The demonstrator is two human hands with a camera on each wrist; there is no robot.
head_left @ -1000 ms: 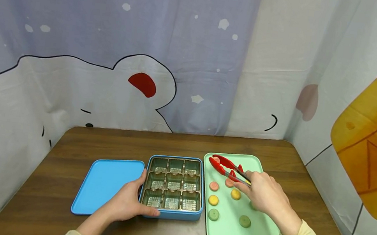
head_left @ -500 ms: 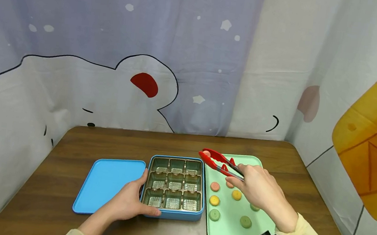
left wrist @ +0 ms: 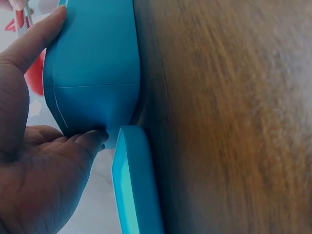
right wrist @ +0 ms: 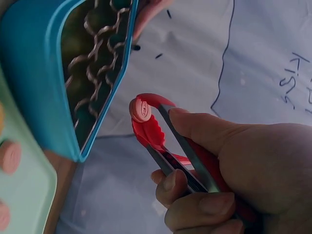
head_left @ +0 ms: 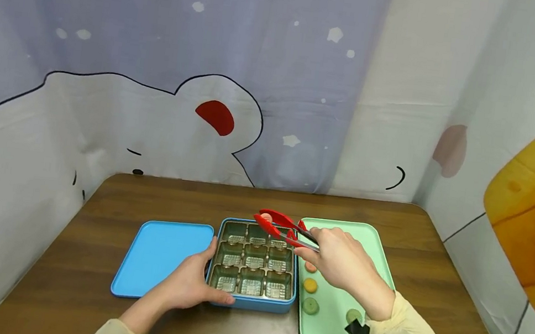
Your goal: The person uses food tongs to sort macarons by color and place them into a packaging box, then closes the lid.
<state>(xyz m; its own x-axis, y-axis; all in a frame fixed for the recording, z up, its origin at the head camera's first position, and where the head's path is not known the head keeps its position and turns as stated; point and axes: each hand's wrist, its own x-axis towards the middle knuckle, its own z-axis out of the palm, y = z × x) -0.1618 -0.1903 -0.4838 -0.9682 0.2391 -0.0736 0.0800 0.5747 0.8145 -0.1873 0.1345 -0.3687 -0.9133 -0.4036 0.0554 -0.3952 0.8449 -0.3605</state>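
Note:
In the head view, my left hand (head_left: 188, 285) holds the front left corner of a blue box (head_left: 260, 304), thumb on the front wall and fingers along the left side. The box bears a gold insert (head_left: 241, 267) with several bare compartments. My right hand (head_left: 341, 262) grips red-tipped tongs (head_left: 286, 220), their tips over the box's back row. Between the tips sits a pink macaron-like cookie (right wrist: 141, 110), clear in the right wrist view. The left wrist view shows thumb and fingers (left wrist: 80, 146) around the box corner.
A green tray (head_left: 327, 333) lies right of the box with a pink cookie (head_left: 310, 267), a yellow one (head_left: 310, 285) and green ones (head_left: 310, 306). My right arm hides part of it. Left of the box lies a blue lid (head_left: 161, 260).
My right hand has carried the tongs and pink cookie leftward from above the green tray to over the box. My left hand has stayed on the box; the head view has shifted slightly.

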